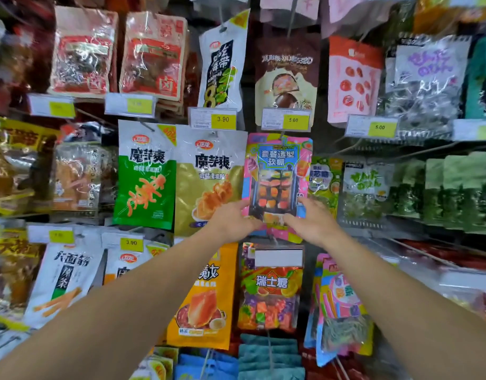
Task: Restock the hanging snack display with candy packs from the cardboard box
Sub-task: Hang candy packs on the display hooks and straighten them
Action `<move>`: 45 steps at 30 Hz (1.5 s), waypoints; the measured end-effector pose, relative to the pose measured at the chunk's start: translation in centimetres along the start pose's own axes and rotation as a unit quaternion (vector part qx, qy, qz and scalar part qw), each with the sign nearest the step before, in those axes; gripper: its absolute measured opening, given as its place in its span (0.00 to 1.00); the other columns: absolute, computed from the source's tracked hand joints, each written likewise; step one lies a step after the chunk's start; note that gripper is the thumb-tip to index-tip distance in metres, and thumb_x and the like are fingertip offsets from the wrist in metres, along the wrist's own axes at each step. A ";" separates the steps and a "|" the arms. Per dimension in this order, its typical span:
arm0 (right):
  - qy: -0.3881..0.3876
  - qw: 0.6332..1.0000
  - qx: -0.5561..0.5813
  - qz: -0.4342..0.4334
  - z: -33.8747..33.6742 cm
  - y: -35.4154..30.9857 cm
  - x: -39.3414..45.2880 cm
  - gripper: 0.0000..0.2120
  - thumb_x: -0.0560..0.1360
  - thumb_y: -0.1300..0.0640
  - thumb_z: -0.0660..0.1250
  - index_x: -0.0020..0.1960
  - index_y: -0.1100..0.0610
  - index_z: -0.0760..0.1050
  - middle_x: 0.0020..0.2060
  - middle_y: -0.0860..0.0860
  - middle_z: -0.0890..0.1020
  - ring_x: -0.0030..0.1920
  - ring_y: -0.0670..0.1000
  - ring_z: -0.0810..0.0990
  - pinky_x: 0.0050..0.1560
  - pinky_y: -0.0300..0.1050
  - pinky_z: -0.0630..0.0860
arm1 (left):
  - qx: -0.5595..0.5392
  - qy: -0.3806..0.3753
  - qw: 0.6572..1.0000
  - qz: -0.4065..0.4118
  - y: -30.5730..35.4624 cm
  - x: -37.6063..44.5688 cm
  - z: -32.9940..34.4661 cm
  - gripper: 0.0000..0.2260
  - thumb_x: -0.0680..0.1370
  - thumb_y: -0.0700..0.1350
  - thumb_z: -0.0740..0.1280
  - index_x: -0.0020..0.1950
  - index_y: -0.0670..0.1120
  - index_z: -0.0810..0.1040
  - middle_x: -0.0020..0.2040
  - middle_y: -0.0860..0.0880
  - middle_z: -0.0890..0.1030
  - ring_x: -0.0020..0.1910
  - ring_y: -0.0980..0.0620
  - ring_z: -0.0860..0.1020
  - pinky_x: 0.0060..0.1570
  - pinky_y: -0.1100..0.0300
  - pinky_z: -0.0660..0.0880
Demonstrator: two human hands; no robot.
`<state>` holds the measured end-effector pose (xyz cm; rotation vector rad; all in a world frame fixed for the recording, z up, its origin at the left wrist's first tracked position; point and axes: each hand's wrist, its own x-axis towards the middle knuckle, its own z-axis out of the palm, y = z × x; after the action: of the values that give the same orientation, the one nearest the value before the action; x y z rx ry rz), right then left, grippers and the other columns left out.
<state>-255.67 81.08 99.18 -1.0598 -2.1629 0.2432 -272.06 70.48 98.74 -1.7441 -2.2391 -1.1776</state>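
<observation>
**Hanging a pink candy pack on its peg**

Reaching up together, both hands meet at the bottom edge of one pink candy pack (277,176). Far to the left of them hang green (144,174) and gold (209,179) snack bags, the gold one just beside the left hand's knuckles.

The left hand (232,218) pinches the pack's lower left corner, fingers curled onto the front film. The pack hangs upright between the two hands and above them, its top just under a yellow price tag (287,119) and apparently at a metal hook, though whether the hole is fully on the hook cannot be told. The right hand (313,220) holds the lower right corner, thumb toward the front and fingers tucked at the side.

Just below the hands hangs a fruit candy bag (269,286); to the right of the right hand sits a row of green packets (365,185).

This pack looks light and thin, glossy film over a stiffer card and tray, so it should be slippery and prone to bend or swing. Gripping the bottom corners steers it; holding the top header near the hole would likely give better control for threading. No cardboard box is in view.
</observation>
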 end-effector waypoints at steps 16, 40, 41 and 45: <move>-0.002 0.995 -0.089 -0.043 4.6 -6.4 -14.3 0.30 0.77 0.49 0.67 0.75 0.57 0.64 0.70 0.57 0.68 0.69 0.59 0.69 0.66 0.52 0.70 | -0.066 -0.003 0.997 0.038 -6.1 -12.3 -1.0 0.25 0.77 0.52 0.69 0.72 0.47 0.72 0.69 0.47 0.75 0.66 0.47 0.75 0.63 0.56 0.72; -0.399 0.915 -0.038 0.053 27.4 -2.4 -52.1 0.29 0.76 0.47 0.65 0.74 0.55 0.63 0.68 0.53 0.69 0.68 0.57 0.70 0.64 0.49 0.70 | -0.067 -0.240 0.928 -0.278 -24.7 -50.6 8.2 0.23 0.77 0.51 0.69 0.71 0.51 0.72 0.69 0.50 0.75 0.64 0.48 0.76 0.63 0.53 0.73; -0.414 0.908 -0.036 0.059 28.2 -2.7 -53.0 0.29 0.76 0.47 0.66 0.74 0.55 0.64 0.68 0.53 0.69 0.68 0.57 0.70 0.64 0.48 0.70 | -0.074 -0.247 0.922 -0.290 -25.5 -51.5 8.3 0.24 0.76 0.52 0.69 0.71 0.51 0.72 0.69 0.50 0.76 0.64 0.49 0.76 0.63 0.54 0.73; -0.468 0.879 -0.043 0.085 33.9 -4.3 -55.5 0.29 0.75 0.46 0.66 0.72 0.55 0.66 0.66 0.54 0.71 0.67 0.58 0.71 0.65 0.50 0.70 | -0.116 -0.267 0.894 -0.340 -31.1 -54.5 8.8 0.23 0.75 0.53 0.70 0.68 0.49 0.75 0.60 0.50 0.81 0.57 0.48 0.81 0.57 0.54 0.76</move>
<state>-257.84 41.07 47.76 -1.3571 -2.9328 0.9041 -275.88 30.22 50.00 -1.5205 -3.3608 -1.1929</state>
